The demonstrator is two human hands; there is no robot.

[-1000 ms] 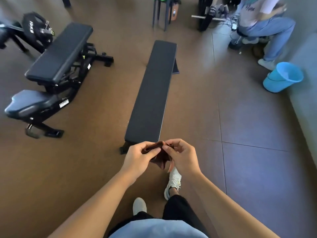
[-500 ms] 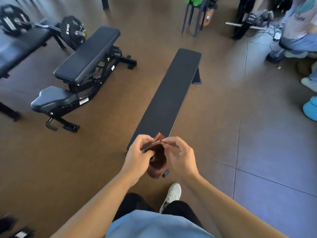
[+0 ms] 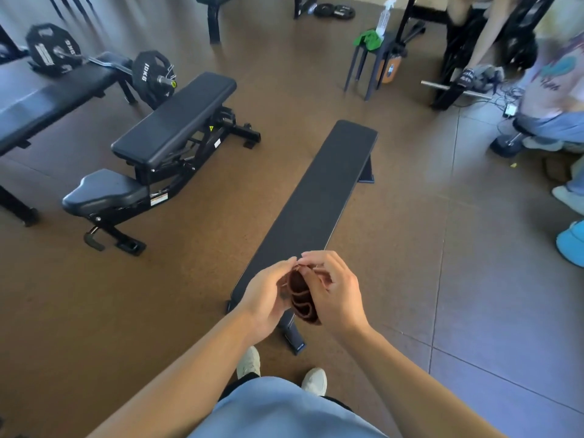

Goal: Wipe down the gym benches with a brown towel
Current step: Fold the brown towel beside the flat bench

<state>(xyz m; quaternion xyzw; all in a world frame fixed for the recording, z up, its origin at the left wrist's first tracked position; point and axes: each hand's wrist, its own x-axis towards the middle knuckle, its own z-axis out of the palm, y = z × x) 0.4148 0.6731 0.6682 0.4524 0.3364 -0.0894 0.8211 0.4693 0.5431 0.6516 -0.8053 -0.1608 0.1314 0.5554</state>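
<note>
Hands meeting over the near end of the flat bench (image 3: 316, 200), both busy with the brown towel (image 3: 300, 298). Left hand (image 3: 267, 295) curling its fingers round the left side of the bunched cloth, right hand (image 3: 335, 292) pinching the top edge with thumb and fingertips, so both gripping it, neither spread wide. Towel hanging folded in loops between the palms, held up in the air and not touching the bench pad. Flat bench running away from the feet toward the upper right, long black pad, one foot showing just below the hands. Adjustable bench (image 3: 167, 128) sitting off to the left, well apart from the flat one, seat end nearer the camera. Barbell with 10KG plates (image 3: 148, 74) resting behind it, beside another black pad at the far left edge. Small stool (image 3: 369, 58) standing farther back with a green cloth (image 3: 366, 37) and a spray bottle (image 3: 384, 18) on top. Blue bucket (image 3: 572, 245) peeking in at the right edge, and another person (image 3: 553, 90) crouching in the upper right corner.
</note>
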